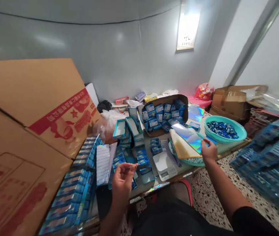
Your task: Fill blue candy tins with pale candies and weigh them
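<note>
My right hand [208,150] pinches the right end of a shiny rainbow-silver sheet [188,135]. Beneath the sheet a cream-coloured board [182,148] lies across a turquoise basin [195,163] of small pale pieces. My left hand [122,181] is raised over the table's front, thumb and fingertips together; whatever they may hold is too small to make out. Just beyond it are small blue boxes [143,160] in rows and a stack of white boxes [102,164]. Between my hands sits a white digital scale [164,165].
A carton [187,114] full of blue boxes lies tipped at the back. At right stands a turquoise bowl [243,133] of blue shiny pieces. Big cardboard [31,98] rises at left beside wrapped blue packs [67,196]. More wrapped packs [267,164] stand at far right.
</note>
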`<state>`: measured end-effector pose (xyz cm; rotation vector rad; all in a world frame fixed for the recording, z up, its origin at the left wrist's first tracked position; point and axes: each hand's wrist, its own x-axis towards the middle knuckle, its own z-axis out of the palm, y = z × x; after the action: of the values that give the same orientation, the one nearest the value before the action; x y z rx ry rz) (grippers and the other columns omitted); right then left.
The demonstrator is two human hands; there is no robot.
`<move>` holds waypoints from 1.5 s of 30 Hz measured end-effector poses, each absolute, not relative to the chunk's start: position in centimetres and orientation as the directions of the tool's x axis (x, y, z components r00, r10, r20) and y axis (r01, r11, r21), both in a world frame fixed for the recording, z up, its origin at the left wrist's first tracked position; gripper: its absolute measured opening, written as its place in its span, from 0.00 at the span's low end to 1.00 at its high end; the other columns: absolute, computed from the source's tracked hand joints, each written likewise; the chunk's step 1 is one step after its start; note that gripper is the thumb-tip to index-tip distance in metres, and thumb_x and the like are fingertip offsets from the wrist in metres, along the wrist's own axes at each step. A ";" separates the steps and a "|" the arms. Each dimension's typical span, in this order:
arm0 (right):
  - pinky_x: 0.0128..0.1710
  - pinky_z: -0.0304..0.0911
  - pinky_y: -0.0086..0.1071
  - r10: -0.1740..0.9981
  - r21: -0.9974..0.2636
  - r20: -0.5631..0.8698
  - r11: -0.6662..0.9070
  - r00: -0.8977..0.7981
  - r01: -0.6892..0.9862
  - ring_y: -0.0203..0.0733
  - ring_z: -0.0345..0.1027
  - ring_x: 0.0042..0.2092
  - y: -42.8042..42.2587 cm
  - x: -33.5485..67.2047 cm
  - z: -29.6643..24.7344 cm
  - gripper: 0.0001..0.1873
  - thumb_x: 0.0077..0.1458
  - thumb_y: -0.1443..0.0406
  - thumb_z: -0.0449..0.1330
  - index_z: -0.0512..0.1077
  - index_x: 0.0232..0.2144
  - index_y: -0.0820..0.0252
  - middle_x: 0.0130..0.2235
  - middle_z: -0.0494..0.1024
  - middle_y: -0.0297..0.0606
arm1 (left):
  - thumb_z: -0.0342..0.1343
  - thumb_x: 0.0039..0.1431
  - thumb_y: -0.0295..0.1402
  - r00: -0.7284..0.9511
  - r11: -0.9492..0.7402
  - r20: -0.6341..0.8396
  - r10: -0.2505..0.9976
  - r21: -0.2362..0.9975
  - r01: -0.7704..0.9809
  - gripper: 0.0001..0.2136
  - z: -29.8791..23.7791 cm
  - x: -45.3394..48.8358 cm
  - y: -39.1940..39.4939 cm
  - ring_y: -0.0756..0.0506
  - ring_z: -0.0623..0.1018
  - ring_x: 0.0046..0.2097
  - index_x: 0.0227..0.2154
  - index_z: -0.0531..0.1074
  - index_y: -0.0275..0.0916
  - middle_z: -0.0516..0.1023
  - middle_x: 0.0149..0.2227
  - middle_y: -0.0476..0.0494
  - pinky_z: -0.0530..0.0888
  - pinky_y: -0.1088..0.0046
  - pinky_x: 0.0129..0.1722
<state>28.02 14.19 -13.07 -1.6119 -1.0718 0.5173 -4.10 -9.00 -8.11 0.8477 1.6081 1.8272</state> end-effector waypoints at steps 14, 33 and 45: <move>0.60 0.60 0.47 0.711 -0.809 0.405 0.571 -0.575 0.136 0.48 0.67 0.56 6.2 15.2 -8.1 0.19 0.66 0.55 0.54 0.70 0.53 0.58 0.54 0.74 0.47 | 0.65 0.51 0.43 -0.631 -0.152 -0.180 0.755 0.887 -0.435 0.31 -5.2 -4.8 -11.2 0.42 0.83 0.40 0.54 0.59 0.39 0.81 0.35 0.45 0.77 0.62 0.49; 0.29 0.59 0.31 0.750 -0.981 -0.194 -0.160 -0.632 0.111 0.38 0.64 0.25 2.8 -0.5 -17.0 0.17 0.48 0.54 0.62 0.67 0.18 0.58 0.20 0.71 0.33 | 0.69 0.39 0.47 -0.922 0.138 -0.110 0.371 0.988 -0.062 0.22 -16.6 -10.9 -8.9 0.41 0.81 0.33 0.32 0.68 0.39 0.79 0.27 0.44 0.76 0.67 0.35; 0.29 0.58 0.30 0.814 -0.920 -0.321 -0.147 -0.484 0.362 0.36 0.63 0.26 1.8 -3.4 -26.5 0.14 0.54 0.64 0.61 0.65 0.20 0.59 0.21 0.67 0.28 | 0.60 0.51 0.46 -0.906 0.383 -0.036 0.423 0.913 0.143 0.17 -24.5 -12.9 -8.4 0.37 0.81 0.44 0.37 0.76 0.38 0.82 0.39 0.38 0.76 0.59 0.48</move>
<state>-3.45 1.77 -26.49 -1.3235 -1.7548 1.6668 -12.95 -8.42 -24.55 0.4998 2.3820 1.5320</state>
